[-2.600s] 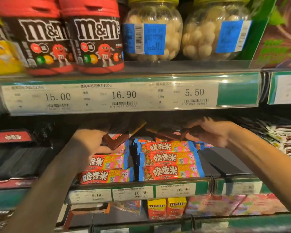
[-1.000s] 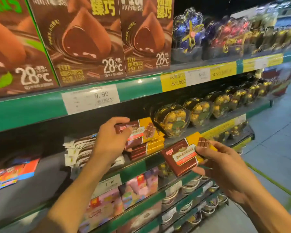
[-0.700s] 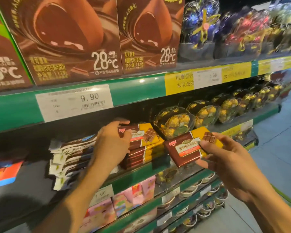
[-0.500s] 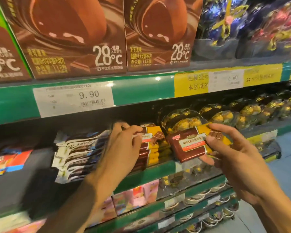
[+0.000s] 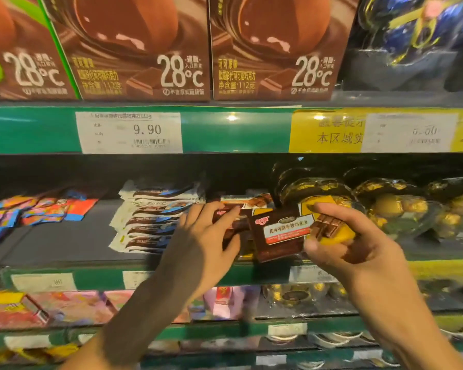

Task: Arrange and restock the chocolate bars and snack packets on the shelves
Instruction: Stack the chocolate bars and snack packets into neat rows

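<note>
My right hand [image 5: 342, 241] grips a brown and yellow chocolate bar [image 5: 284, 233] by its right end, holding it tilted in front of the middle shelf [image 5: 246, 273]. My left hand [image 5: 201, 236] lies on a stack of the same brown and yellow bars [image 5: 247, 202] on that shelf, fingers over the top bar. The held bar overlaps the stack's front. Left of the stack sits a pile of white and brown chocolate bars [image 5: 150, 217].
Clear boxes of gold-wrapped chocolates [image 5: 401, 206] fill the shelf to the right. Red and blue snack packets [image 5: 43, 209] lie at the far left beside a bare grey patch. Brown truffle boxes [image 5: 134, 46] stand on the shelf above. Pink packets [image 5: 72, 305] sit below.
The view turned from the M&M's section to this one. Over the last second my right hand brought the bar up and left, closer to the stack under my left hand.
</note>
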A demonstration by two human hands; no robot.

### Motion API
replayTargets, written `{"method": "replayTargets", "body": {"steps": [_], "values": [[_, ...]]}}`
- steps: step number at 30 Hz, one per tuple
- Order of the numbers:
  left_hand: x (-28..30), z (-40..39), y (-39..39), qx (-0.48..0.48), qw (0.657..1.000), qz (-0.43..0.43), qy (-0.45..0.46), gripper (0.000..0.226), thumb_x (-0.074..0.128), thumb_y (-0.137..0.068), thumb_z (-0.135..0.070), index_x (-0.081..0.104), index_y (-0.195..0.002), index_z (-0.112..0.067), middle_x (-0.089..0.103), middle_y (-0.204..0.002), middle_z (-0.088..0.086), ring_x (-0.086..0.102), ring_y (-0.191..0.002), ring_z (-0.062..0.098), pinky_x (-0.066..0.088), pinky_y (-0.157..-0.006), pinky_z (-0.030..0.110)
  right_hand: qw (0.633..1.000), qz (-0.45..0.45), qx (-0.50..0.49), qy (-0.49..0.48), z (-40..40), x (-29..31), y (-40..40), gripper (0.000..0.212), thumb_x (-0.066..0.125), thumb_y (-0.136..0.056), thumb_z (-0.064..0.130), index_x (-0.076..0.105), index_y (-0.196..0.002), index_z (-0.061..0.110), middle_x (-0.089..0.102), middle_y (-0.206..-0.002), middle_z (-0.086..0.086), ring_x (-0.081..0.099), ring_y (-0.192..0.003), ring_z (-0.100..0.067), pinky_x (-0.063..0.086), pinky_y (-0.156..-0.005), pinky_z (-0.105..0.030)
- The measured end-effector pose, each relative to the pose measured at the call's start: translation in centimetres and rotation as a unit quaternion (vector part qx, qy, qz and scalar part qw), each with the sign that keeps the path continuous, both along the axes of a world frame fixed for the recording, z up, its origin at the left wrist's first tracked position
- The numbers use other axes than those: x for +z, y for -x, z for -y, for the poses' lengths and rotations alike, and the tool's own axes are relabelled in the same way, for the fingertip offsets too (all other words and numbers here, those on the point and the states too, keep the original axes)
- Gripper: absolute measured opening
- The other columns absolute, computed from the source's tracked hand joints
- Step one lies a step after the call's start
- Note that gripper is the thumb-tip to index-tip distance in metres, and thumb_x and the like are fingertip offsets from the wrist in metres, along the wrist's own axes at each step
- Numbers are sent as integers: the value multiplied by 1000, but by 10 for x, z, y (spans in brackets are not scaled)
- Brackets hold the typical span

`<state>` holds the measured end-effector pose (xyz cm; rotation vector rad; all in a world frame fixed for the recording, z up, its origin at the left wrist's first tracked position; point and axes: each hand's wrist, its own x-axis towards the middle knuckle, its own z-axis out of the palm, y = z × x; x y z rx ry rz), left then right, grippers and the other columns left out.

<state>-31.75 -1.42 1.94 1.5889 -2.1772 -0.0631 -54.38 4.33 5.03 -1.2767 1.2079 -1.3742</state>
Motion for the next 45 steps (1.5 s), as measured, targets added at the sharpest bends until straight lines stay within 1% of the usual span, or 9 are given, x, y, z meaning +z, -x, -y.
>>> {"method": "replayTargets", "body": {"steps": [5,11,19,22,27,34,38,42,45], "values": [[-5,-8,-10,-9,979,-201,-29,71,73,-82,-28,40,-145,-29,38,-139,-21,39,-126,-1,36,-103,15,998,-36,-3,46,10,-10,-30,46,75,-70,22,63,-113,31,73,-96,12,70,-91,-7,59,-76,-23],[-9,-9,-19,-63,966,-251,-30,66,72,-79,-45,51,-139,-28,41,-145,-18,44,-129,-1,33,-93,-3,987,-153,-25,50,33,-30,-59,47,74,-78,41,58,-122,35,68,-97,27,67,-94,1,60,-80,-32],[-16,-1,-17,-26,974,-226,-6,51,62,-86,-50,58,-134,-33,41,-149,-19,37,-135,-2,22,-106,7,859,-480,-147,98,30,-39,-47,65,49,-82,77,46,-136,41,73,-90,10,70,-79,-14,58,-64,-37],[-19,-1,-13,-4,971,-239,14,53,65,-84,-51,60,-133,-31,43,-148,-16,42,-133,2,25,-104,6,853,-472,-184,127,25,-45,-49,55,56,-86,66,52,-130,34,69,-89,10,67,-79,-12,55,-61,-35],[-27,-7,-12,2,948,-317,38,52,72,-83,-37,60,-132,-24,50,-137,-17,58,-123,14,54,-96,41,872,-418,-219,129,20,-56,-56,43,61,-92,49,60,-128,26,70,-101,10,67,-86,-5,45,-65,-14],[-26,-12,-6,38,920,-390,-27,58,71,-83,-35,49,-137,-39,45,-100,-43,53,-91,-21,46,-78,1,926,-283,-224,107,22,-62,-61,32,69,-90,36,67,-121,27,62,-92,35,63,-88,14,44,-74,0],[-27,-12,-8,45,930,-363,-35,54,63,-85,-42,50,-138,-40,50,-110,-33,55,-122,12,51,-100,39,919,-318,-214,95,18,-70,-64,49,66,-91,40,57,-137,27,68,-116,19,64,-102,4,47,-86,-9],[-32,-9,-12,53,938,-342,-24,48,57,-91,-38,51,-138,-37,58,-123,-19,55,-116,2,43,-88,2,920,-319,-208,88,15,-73,-70,59,63,-92,41,46,-147,28,63,-123,20,58,-103,9,35,-82,5],[-30,-8,-13,61,934,-352,-29,45,57,-93,-32,51,-138,-35,56,-116,-21,56,-105,-7,35,-77,-9,934,-291,-190,84,17,-73,-70,58,64,-92,43,43,-145,37,60,-121,26,56,-108,9,42,-87,-4]]}}
